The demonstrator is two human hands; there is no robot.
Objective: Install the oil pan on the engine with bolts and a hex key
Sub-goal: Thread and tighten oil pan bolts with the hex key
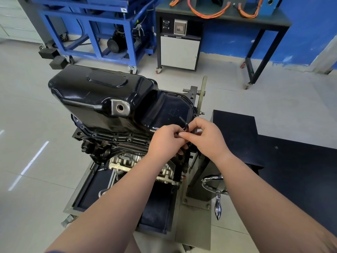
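While the engine point(116, 154) sits upturned under the pan point(102, 99), left hand point(166, 141) and right hand point(206, 137) meet at its near flange. Both sets of curled fingers pinch the hex key point(183, 123), which juts up beyond the fingertips. Bolts point(114, 139) dot the flange left of them.

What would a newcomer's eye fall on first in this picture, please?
Most likely the big glossy black oil pan, sitting on top of the engine in the middle of the view. Next, the left hand and right hand meeting at the pan's near right edge, both pinching a small black hex key. Behind stands a bright blue cart, at upper left.
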